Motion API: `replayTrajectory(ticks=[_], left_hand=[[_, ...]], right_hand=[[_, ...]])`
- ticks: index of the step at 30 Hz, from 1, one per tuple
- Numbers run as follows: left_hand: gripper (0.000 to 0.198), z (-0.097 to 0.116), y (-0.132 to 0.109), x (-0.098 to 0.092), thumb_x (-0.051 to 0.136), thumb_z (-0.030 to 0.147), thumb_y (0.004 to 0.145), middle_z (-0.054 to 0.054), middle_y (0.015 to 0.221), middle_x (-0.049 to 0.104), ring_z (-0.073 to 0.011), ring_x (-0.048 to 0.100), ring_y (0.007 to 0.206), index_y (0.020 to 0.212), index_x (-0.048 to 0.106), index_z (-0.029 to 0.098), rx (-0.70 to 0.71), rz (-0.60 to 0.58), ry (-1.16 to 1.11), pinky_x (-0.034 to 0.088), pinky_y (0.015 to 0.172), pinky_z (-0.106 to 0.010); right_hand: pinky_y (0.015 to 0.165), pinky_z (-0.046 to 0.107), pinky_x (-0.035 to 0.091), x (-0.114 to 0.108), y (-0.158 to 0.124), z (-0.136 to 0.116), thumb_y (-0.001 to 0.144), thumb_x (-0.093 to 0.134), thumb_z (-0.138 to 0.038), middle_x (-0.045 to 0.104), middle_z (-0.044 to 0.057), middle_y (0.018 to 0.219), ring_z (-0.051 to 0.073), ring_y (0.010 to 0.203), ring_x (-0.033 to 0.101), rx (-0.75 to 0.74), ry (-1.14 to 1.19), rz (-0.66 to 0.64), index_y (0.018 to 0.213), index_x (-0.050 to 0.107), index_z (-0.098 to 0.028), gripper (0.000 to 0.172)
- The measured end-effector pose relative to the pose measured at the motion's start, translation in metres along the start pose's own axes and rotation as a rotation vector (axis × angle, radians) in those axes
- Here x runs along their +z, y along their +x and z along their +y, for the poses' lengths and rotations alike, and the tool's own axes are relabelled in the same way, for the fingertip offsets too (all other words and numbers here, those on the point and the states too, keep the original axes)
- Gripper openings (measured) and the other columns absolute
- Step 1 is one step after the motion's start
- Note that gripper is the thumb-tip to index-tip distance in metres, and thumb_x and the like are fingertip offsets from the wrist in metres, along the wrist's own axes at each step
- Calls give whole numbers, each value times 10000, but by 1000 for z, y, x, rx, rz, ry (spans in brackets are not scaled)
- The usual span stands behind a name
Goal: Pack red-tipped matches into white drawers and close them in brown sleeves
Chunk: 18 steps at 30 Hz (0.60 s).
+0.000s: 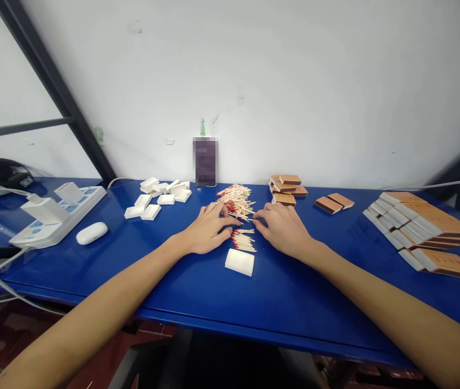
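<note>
A loose pile of matches (238, 195) with red heads lies mid-table, heads mostly to the left. My left hand (209, 228) rests at the pile's left side, its index finger stretched to the matches and the thumb a little apart from it. On the right, my right hand (284, 227) pinches the pale end of a match (249, 219) between thumb and index finger. Just below, a smaller row of matches (244, 241) lies side by side, red heads left. In front of that row sits a white matchbox tray (239, 262); its inside cannot be made out.
White trays (151, 212) lie back left. Orange matchboxes (284, 186) are stacked at the back, two more (334, 203) lie beside them, and a large stack (428, 227) stands right. A power strip (60, 221), a white earbud case (92, 233) and cables occupy the left. A blurred dark panel (205, 162) leans on the wall.
</note>
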<state>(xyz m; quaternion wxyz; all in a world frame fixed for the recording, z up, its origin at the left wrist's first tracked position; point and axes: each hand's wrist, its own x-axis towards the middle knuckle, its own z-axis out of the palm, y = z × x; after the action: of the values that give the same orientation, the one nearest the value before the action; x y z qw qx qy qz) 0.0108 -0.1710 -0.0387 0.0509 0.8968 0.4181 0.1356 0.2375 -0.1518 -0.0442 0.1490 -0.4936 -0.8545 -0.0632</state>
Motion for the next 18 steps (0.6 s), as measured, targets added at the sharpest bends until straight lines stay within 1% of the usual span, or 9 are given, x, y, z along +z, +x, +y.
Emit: replayTrajectory(ticks=[4,11,14,18], left_hand=[[375,0,-1,-1,407,257,944,-81,1093,486,-254,454,1052,1239,638,277,32,0,-9,351,934,-460],[367,3,-3,-4,412,240,928,-77,1102,500,-255,457,1066,1206,649,270,45,17,-7,355,952,-456],[360,1,-2,-3,410,218,913,-70,1066,505,-244,466,1013,1172,659,253,24,59,27,363,916,-439],[330,-5,-1,-1,429,225,910,-65,1030,514,-234,475,959,1133,673,228,-26,135,77,363,878,-425]], right_hand=[[708,336,289,3,0,2,966,464,-249,665,67,908,222,856,554,-12,8,-22,914,680,-190,230],[710,343,269,1,-9,5,937,473,-209,651,59,873,211,822,528,-114,24,-9,834,643,-188,200],[705,341,267,-1,-13,0,937,474,-201,644,52,849,203,806,522,-134,57,-18,835,647,-189,202],[706,343,269,-3,-14,-6,948,458,-199,645,56,856,210,833,528,-153,64,-20,863,657,-188,217]])
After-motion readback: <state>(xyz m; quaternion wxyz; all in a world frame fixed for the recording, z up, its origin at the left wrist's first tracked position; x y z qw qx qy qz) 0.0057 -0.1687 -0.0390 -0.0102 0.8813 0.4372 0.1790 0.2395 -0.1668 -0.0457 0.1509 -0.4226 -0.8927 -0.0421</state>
